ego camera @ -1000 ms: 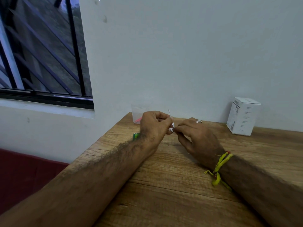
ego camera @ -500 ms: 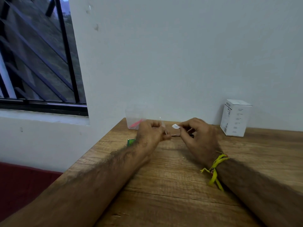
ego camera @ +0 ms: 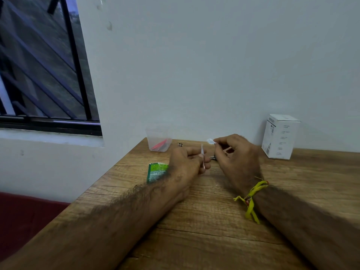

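My left hand (ego camera: 187,162) rests on the wooden table (ego camera: 204,221) and pinches a thin pale strip (ego camera: 202,152) that stands upright between its fingertips. My right hand (ego camera: 235,158) is raised a little to the right and pinches a small white paper piece (ego camera: 210,141) between thumb and forefinger. The two hands are apart. A thin dark metal object (ego camera: 213,157) shows between the hands, mostly hidden, so I cannot tell what it is. A yellow thread band (ego camera: 251,199) is tied round my right wrist.
A clear plastic cup (ego camera: 158,140) with something red inside stands at the table's far left corner. A green sachet (ego camera: 156,171) lies beside my left wrist. A small dark item (ego camera: 180,144) sits by the wall. A white carton (ego camera: 279,136) stands at the back right. A barred window (ego camera: 39,65) is on the left.
The hands were together at one spot; now my right hand has drawn away to the right with the small white piece, while my left hand keeps the strip.
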A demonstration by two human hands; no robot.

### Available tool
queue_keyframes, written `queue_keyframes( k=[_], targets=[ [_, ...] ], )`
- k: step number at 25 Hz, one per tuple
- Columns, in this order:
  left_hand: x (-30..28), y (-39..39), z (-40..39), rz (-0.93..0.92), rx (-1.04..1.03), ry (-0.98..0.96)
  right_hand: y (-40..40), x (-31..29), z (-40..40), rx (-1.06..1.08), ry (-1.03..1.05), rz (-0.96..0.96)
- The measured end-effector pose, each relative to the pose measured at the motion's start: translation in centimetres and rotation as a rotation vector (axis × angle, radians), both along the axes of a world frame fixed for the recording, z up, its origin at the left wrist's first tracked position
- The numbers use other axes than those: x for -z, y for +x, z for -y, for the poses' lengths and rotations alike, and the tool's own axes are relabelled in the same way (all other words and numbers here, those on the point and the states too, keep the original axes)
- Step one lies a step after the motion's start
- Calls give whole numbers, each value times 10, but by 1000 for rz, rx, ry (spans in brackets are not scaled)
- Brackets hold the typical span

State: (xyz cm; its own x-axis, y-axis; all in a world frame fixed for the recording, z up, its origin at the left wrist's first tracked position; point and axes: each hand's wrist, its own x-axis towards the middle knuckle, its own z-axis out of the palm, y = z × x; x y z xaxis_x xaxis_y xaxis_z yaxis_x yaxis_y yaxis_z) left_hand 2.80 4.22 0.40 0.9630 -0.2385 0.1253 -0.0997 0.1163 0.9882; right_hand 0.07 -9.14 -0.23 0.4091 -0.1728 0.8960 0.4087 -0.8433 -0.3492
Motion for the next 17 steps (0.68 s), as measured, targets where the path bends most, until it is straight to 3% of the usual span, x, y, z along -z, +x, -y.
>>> queue_keyframes(
  k=[3, 11, 17],
  targets=[
    [3, -1, -1, 41, 2, -77, 1, 1, -1, 6, -152, 21],
    [5, -2, 0, 77, -59, -45, 4, 4, -4, 70, -481, 9],
    [7, -2, -1, 154, -99, 88, 9, 6, -1, 12, -470, -16]
  ],
)
